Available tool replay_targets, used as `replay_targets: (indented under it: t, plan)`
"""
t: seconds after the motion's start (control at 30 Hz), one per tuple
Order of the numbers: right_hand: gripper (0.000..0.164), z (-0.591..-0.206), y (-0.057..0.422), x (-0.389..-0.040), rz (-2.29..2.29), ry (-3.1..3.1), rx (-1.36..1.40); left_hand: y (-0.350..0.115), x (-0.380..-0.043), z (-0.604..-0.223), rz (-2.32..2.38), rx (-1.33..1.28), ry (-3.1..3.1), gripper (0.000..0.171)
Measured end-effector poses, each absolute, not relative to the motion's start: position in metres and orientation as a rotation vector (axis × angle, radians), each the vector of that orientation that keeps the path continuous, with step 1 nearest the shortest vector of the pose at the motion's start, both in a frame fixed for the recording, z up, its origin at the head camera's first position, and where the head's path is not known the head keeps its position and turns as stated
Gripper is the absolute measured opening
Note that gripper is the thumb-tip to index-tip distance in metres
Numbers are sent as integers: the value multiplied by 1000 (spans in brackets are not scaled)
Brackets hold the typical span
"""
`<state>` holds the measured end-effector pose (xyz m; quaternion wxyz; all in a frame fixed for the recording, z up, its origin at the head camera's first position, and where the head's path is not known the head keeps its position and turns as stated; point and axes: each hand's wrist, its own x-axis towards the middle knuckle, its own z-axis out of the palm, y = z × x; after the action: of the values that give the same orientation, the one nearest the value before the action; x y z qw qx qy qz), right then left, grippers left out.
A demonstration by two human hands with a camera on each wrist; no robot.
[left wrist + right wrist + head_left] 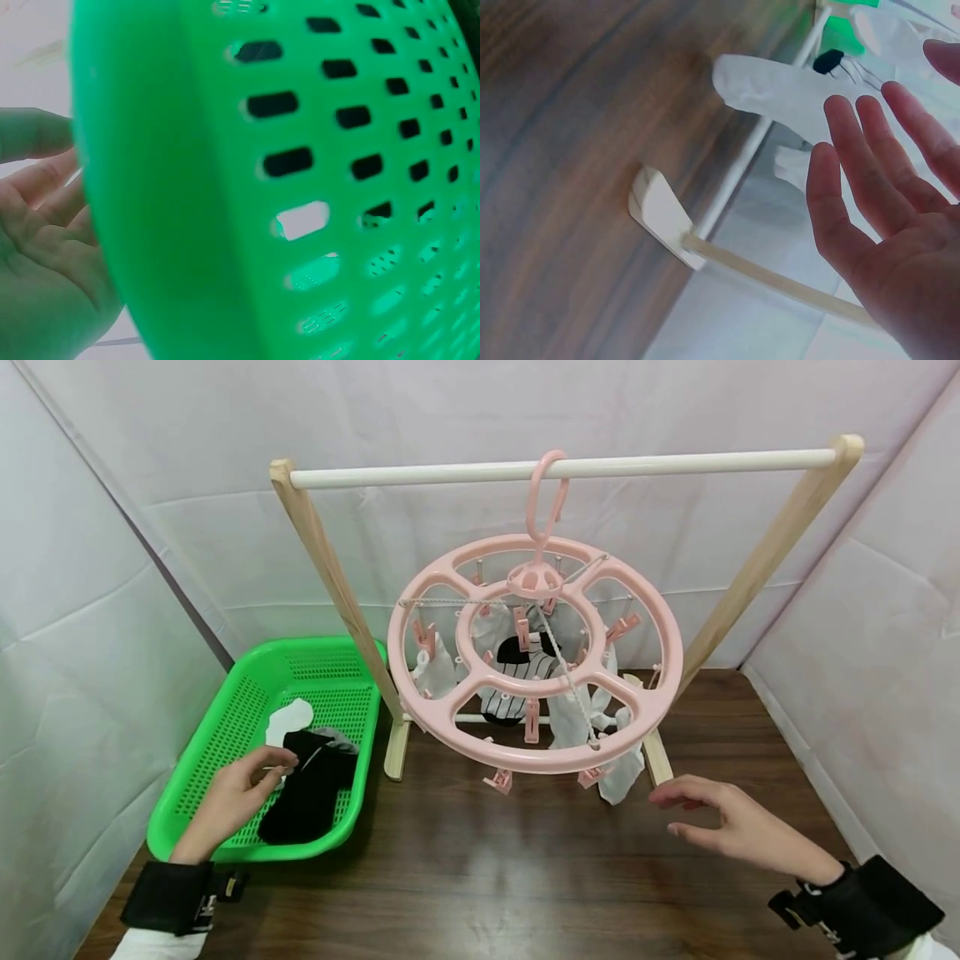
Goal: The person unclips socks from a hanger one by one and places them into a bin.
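My left hand (232, 793) hovers above a green basket (183, 756), its loosely bent fingers beside a black sock-like cloth (303, 802). A white cloth (288, 718) and a bit of grey cloth (339, 739) lie there too. In the left wrist view, thumb and fingers stand apart behind the basket wall (150, 187). My right hand (731, 822) is in the air, fingers spread, right of a round pink clip hanger (525, 759). From the hanger hang a striped sock (528, 666) and several white socks, one (622, 772) closest to that hand.
A rack with wooden posts (322, 556) and a white bar (420, 474) carries the hanger by its hook (534, 502). Unused pink clips (532, 722) dangle from the ring. White cloth walls (210, 435) surround the dark wooden floor (465, 868).
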<state>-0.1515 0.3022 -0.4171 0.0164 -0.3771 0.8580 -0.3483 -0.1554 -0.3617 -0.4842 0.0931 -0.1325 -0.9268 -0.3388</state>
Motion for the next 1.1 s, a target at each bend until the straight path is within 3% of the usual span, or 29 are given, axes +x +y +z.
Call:
replay_targets:
  t: [0.17,0.27,0.9,1.1]
  plan:
    - [42,-405,304,-159,-1079,2698,-1215,-311,-127,-420,-1097,-449,-2727,25]
    - [41,-398,305,-165,-1065,2707,-1212,-294,-118,-399,-1012,-423,-2787,23]
    - [45,-341,292,-199,-993,2901,-1219,-255,-113,-406,-995,-582,-2680,27]
    - [54,-332,283,-205,-1070,2878,-1149,-239,-115,-411,-1065,-621,-2632,27]
